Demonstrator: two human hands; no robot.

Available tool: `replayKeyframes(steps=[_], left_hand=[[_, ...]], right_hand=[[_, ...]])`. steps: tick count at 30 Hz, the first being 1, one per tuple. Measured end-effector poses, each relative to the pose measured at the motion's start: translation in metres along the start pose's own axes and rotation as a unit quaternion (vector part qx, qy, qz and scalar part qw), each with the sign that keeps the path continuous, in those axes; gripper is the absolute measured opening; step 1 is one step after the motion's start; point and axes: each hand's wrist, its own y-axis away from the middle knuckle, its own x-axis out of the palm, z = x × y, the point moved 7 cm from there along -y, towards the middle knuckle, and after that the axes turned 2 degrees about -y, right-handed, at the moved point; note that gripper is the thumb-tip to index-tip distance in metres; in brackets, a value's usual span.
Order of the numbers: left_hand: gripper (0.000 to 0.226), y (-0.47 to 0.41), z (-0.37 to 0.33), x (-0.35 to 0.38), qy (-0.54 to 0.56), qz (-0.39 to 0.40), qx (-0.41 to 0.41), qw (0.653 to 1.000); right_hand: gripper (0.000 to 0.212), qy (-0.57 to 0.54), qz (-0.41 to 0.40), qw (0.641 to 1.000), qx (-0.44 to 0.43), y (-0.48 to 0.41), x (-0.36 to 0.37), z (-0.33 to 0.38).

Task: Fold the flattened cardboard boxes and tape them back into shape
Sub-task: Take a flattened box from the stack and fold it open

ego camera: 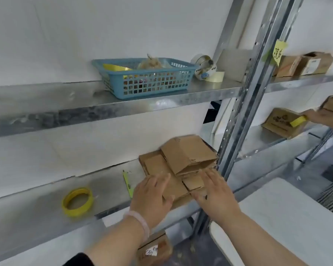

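Observation:
A stack of flattened brown cardboard boxes [183, 160] lies on the middle metal shelf [37, 212] against the upright post. My left hand [152, 196] rests on the near left part of the stack with fingers spread and straight. My right hand [213, 191] lies flat on the near right part, fingers pointing at the wall. A yellow tape roll [77, 201] sits on the same shelf to the left. A yellow-green utility knife [127, 182] lies between the tape and the stack.
The upper shelf carries a blue basket [148, 77] and tape rolls [206, 69]. Assembled boxes [306, 64] stand on the right-hand shelves, where another person's hand [323, 118] holds a box. A labelled box [154, 250] sits below. A white table [288, 223] is at right.

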Motion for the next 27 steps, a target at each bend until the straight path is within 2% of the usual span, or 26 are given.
replayKeyframes(steps=[3, 6, 9, 13, 14, 16, 18, 20, 22, 25, 27], left_hand=[[0.062, -0.045, 0.01, 0.01, 0.038, 0.01, -0.008, 0.999], [0.061, -0.079, 0.01, 0.03, 0.084, 0.044, -0.023, 0.995], [0.063, -0.107, 0.012, 0.054, 0.123, 0.095, -0.03, 0.987], [0.063, -0.153, 0.025, 0.068, 0.168, 0.107, -0.095, 0.975], [0.063, -0.16, 0.027, 0.072, 0.178, 0.104, -0.114, 0.972], [0.064, -0.17, 0.03, 0.085, 0.206, 0.106, -0.161, 0.959], [0.067, -0.175, 0.035, 0.101, 0.256, 0.117, -0.222, 0.934], [0.064, -0.178, 0.042, 0.117, 0.306, 0.121, -0.276, 0.903], [0.062, -0.18, 0.048, 0.127, 0.328, 0.124, -0.319, 0.88], [0.064, -0.18, 0.054, 0.138, 0.346, 0.131, -0.373, 0.851], [0.063, -0.18, 0.056, 0.142, 0.36, 0.126, -0.395, 0.836]], right_hand=[[0.074, -0.009, -0.001, 1.0, 0.028, -0.033, 0.008, -0.016], [0.073, -0.014, 0.013, 0.999, 0.035, -0.057, 0.015, -0.031], [0.069, -0.053, -0.007, 0.996, 0.071, -0.091, 0.007, -0.058], [0.062, -0.11, 0.011, 0.987, 0.118, -0.145, 0.001, -0.089], [0.057, -0.114, 0.029, 0.987, 0.114, -0.158, 0.002, -0.091], [0.033, -0.102, 0.051, 0.989, 0.089, -0.185, 0.006, -0.095], [0.017, -0.081, 0.068, 0.991, 0.084, -0.209, 0.01, -0.1], [0.021, -0.087, 0.087, 0.988, 0.096, -0.225, 0.02, -0.109], [0.037, -0.118, 0.109, 0.979, 0.123, -0.235, 0.031, -0.121], [0.047, -0.174, 0.149, 0.96, 0.158, -0.245, 0.047, -0.132], [0.051, -0.213, 0.143, 0.951, 0.175, -0.249, 0.049, -0.136]])
